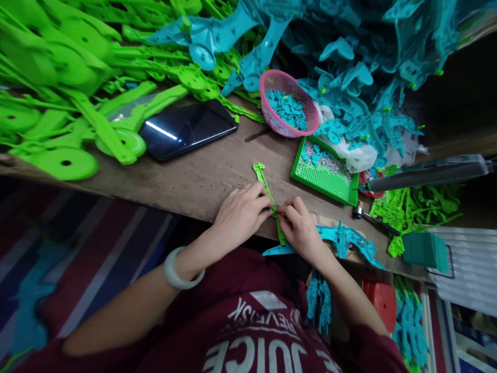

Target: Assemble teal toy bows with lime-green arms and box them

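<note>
Your left hand (243, 211) and right hand (303, 228) held the slim green part (264, 181) in fingertip pinches at the work surface's (186, 181) near edge, where uneven finger pressure could have flexed it or caused a drop.

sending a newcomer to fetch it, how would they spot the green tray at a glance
On the wooden bench, find the round pink basket of blue pieces. The green tray sits between it and the black-handled tool. Unlike the basket, it is rectangular, its perforated floor partly covered by tiny silvery bits.
</note>
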Motion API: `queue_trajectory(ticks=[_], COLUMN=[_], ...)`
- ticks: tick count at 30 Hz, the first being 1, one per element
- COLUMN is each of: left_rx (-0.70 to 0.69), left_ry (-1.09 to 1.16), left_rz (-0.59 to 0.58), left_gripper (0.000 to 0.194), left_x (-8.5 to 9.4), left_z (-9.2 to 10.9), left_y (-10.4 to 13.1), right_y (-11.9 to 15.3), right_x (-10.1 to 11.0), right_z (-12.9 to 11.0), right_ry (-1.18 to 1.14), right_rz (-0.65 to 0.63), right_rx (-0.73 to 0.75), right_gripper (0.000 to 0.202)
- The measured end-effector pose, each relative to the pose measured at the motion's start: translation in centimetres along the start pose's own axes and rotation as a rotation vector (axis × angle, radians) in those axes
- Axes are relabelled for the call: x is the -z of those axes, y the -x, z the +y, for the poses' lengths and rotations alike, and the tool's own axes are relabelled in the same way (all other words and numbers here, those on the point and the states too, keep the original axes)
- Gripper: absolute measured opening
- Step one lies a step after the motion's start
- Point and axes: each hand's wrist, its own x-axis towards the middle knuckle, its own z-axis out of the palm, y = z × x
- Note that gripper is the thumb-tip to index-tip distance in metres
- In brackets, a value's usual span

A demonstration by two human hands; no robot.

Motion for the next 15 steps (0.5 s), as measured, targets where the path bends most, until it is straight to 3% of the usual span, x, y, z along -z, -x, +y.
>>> queue_trajectory(ticks=[6,15], left_rx=[0.012,-0.130], left_ry=[-0.014,0.128], left_rz=[-0.032,0.084], left_gripper=[0.004,0.010], left_x=[0.2,-0.3], left_z=[0.0,-1.8], left_y=[-0.3,0.0], right_y=[1.0,0.7], right_x=[-0.3,-0.1], right_z=[0.1,0.3], right_ry=[0.085,0.133], right_rz=[-0.009,-0.024], right_rx=[0.072,0.068], right_gripper=[0.029,0.031])
